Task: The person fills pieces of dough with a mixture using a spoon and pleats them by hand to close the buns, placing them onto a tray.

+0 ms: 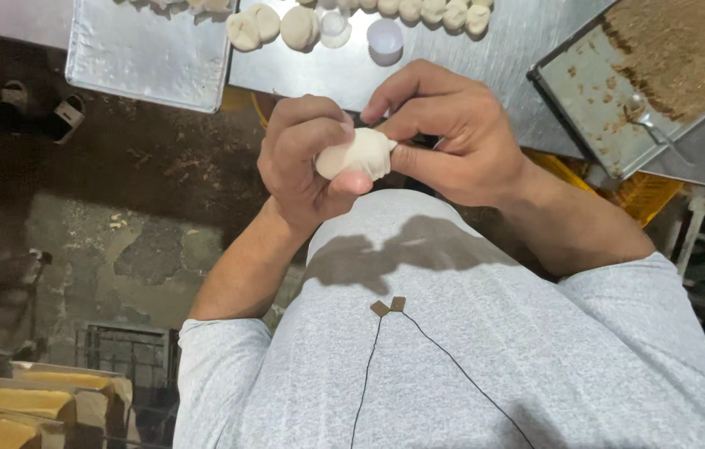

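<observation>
Dumpling [358, 155] — pale, smooth, plump, seam partly pleated — pinched between left hand [307, 154] and right hand [452, 137] fingertips.

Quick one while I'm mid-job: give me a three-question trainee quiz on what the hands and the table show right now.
1. True or false: both hands grip the dough piece together.
2. Where do the finished dough pieces lie? A) in a row on the metal table B) on the floor C) in the tray of brown filling
3. Fill in: the left hand cups the dough while the right hand pinches its ____ end.

Key: 1 true; 2 A; 3 right-side (the end nearest the right hand's fingertips).
</observation>
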